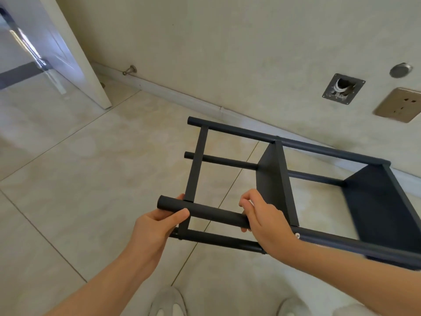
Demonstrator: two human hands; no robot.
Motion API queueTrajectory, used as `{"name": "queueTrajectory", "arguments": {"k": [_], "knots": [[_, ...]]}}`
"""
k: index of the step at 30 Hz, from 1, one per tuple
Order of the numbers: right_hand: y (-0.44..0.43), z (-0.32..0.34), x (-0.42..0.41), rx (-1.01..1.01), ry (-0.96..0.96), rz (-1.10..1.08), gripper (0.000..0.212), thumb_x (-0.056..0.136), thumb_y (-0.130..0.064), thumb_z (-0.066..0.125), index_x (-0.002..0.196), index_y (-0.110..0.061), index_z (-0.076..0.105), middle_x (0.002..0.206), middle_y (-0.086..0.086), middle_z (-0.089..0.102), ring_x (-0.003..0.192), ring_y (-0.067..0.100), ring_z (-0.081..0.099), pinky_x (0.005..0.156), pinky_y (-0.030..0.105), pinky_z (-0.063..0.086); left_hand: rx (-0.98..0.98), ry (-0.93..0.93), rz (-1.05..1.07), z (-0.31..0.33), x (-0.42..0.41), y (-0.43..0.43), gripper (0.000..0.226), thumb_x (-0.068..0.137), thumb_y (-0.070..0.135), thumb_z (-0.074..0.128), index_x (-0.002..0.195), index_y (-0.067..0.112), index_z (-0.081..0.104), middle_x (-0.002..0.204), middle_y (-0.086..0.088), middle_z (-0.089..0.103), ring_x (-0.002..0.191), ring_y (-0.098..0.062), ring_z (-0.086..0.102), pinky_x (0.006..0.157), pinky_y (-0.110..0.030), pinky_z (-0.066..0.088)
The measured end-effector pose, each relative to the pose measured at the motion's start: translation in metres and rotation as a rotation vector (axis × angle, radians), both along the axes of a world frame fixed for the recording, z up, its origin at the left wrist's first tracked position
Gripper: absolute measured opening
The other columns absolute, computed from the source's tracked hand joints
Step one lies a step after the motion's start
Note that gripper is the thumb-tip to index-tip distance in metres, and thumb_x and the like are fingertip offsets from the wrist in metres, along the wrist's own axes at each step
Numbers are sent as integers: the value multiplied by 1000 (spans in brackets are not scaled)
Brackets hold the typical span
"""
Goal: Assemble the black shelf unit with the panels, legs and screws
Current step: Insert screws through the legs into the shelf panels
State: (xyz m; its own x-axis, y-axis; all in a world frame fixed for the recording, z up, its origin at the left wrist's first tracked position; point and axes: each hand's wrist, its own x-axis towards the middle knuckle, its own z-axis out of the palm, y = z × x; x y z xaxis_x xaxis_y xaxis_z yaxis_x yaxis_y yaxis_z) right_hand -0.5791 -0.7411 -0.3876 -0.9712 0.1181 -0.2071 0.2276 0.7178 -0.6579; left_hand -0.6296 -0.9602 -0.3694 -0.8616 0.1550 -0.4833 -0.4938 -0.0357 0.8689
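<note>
The black shelf unit lies on its side in the air above the tiled floor, its round legs running left to right. Three panels are fixed between the legs: a thin one at the left end, a middle one, and a larger one at the right. My left hand grips the near upper leg close to its left end. My right hand holds the same leg beside the middle panel. A silver screw head shows on that leg.
A beige wall runs along the far side with a socket plate, an open wall fitting and a round metal cap. A white door with a doorstop stands at the left. My shoes are at the bottom edge.
</note>
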Motion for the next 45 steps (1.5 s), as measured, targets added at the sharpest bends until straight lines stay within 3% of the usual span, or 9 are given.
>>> {"name": "queueTrajectory", "arguments": {"k": [4, 10, 16, 18, 22, 30, 34, 40, 45], "knots": [[-2, -19, 0, 24, 4, 3, 12, 104, -35, 26, 98, -34, 36, 76, -12, 64, 69, 8, 64, 72, 19, 55, 37, -53, 49, -26, 6, -4, 20, 84, 8, 68, 101, 15, 77, 113, 8, 75, 105, -8, 67, 80, -18, 41], [1, -41, 2, 28, -18, 23, 15, 103, -38, 24, 93, -37, 35, 79, -7, 66, 70, 11, 65, 74, 32, 56, 108, -122, 93, -60, 15, -6, 37, 68, 13, 70, 104, 5, 75, 116, 7, 74, 103, -3, 69, 90, -21, 43], [3, -48, 14, 33, -61, 36, 16, 104, -35, 26, 92, -37, 37, 77, -8, 65, 67, 8, 61, 64, 18, 46, 47, -185, 50, -78, 23, -15, 41, 65, 9, 72, 105, 3, 74, 111, 6, 75, 99, -8, 71, 89, -23, 45], [2, -50, 17, 41, -67, 33, 17, 104, -34, 26, 91, -37, 37, 77, -7, 66, 68, 11, 61, 67, 26, 50, -41, -167, -15, -79, 21, -20, 39, 66, 8, 76, 105, 9, 75, 105, 6, 77, 95, -8, 72, 88, -23, 47], [1, -51, 18, 47, -67, 18, 16, 104, -34, 26, 94, -35, 40, 74, -8, 65, 69, 15, 61, 73, 38, 52, -238, -41, -169, -78, 14, -29, 32, 76, 1, 79, 102, 19, 77, 92, 1, 78, 85, -6, 72, 70, -10, 52], [3, -46, 4, -68, -148, 16, 24, 105, -32, 27, 90, -29, 46, 70, -2, 65, 68, 15, 62, 72, 41, 55, -569, 259, -633, -70, -15, -43, 15, 77, 37, 81, 87, 31, 72, 86, 15, 70, 81, -5, 65, 69, -16, 51], [6, -42, -25, -190, -71, 4, 26, 106, -27, 30, 90, -20, 50, 74, 4, 70, 72, 14, 64, 77, 41, 56, -744, 394, -874, -65, -27, -44, 34, 73, 70, 61, 85, 38, 62, 82, 12, 64, 77, -5, 58, 66, -21, 47], [6, -37, -97, -193, 66, 110, 28, 107, -22, 29, 96, -10, 52, 89, 1, 69, 86, 11, 63, 84, 39, 54, -902, 599, -1042, -56, -31, -35, 28, 87, 60, 55, 85, 35, 44, 82, 12, 55, 75, -8, 51, 64, -18, 39], [2, -41, -154, -123, 182, 137, 29, 108, -23, 29, 101, -10, 54, 97, 9, 67, 92, 28, 62, 86, 46, 50, -910, 693, -1094, -61, -32, -37, 45, 71, 84, 25, 82, 41, 34, 79, 15, 50, 77, -3, 46, 64, -15, 33]]}}
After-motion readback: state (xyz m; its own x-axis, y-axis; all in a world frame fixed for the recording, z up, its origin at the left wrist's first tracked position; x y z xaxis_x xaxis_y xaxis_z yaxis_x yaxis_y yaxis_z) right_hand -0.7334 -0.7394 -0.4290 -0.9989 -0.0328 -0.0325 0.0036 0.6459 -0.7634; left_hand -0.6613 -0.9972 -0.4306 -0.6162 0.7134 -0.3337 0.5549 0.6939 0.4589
